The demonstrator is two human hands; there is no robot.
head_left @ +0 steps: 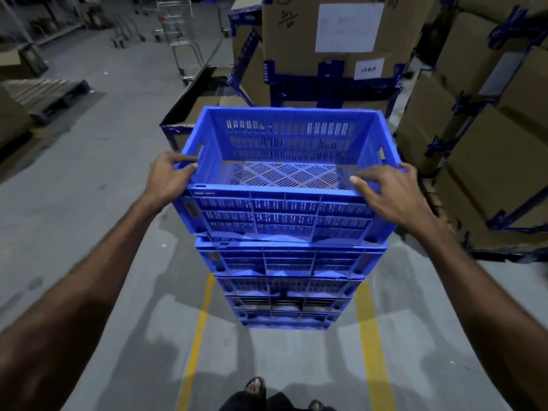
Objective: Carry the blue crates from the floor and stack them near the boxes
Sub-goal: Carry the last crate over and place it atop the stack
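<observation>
Both hands, left hand and right hand, gripping top blue crate by its near corners.

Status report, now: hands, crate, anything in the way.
Left hand and right hand grip top blue crate by its near corners. Crate sits on the crate stack, slightly askew. Cardboard boxes close behind; nothing in the way.

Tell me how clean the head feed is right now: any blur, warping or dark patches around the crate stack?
Head view: top crate and both hands, left hand and right hand, are fairly sharp; wide-angle warping bends the cardboard boxes at the right edge; the lower crates fall into shadow; forearms and far trolleys look soft and dim; no glare.
</observation>
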